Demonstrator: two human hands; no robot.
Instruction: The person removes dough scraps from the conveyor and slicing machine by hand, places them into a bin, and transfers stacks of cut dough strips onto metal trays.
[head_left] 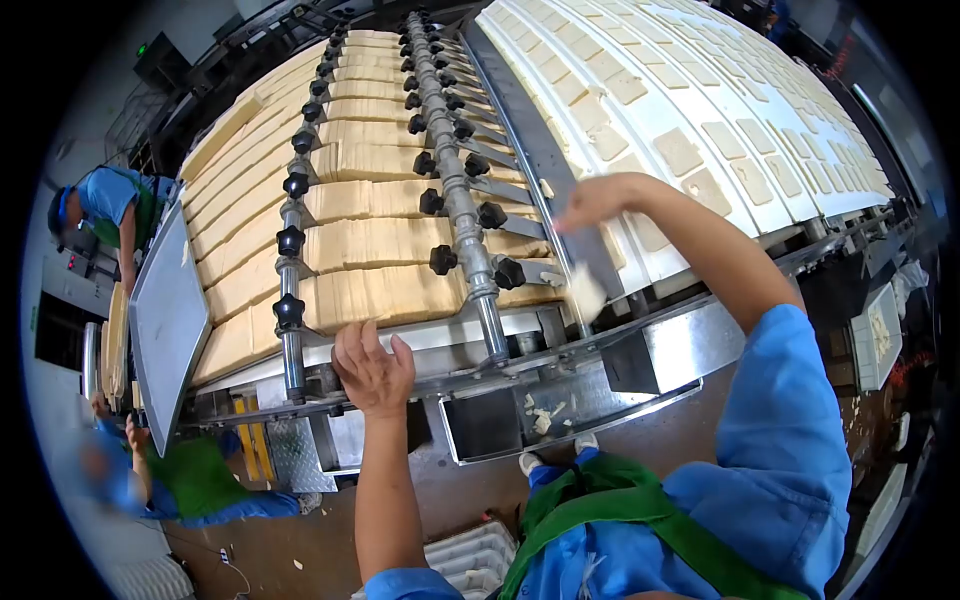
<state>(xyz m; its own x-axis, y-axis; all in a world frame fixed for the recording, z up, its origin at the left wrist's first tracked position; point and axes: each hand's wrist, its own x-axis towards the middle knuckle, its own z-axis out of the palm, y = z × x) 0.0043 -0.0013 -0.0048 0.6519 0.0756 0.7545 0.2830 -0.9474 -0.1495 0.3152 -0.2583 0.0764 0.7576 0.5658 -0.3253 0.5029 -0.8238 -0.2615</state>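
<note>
Far to the left of the left hand [372,365], a pale wall [60,268] is bordering the room, with a dark rectangular patch [65,322] showing in it. Beyond the left hand, towards the upper left, a small green light [142,48] is glowing near a dark boxy unit [165,65]. Below that hand, a brown floor [330,540] is spreading out, and a textured metal plate [293,452] is lying beside yellow stripes [255,440]. Well to the right of the right hand [600,198], a white crate [863,355] is holding pale scraps [880,335].
</note>
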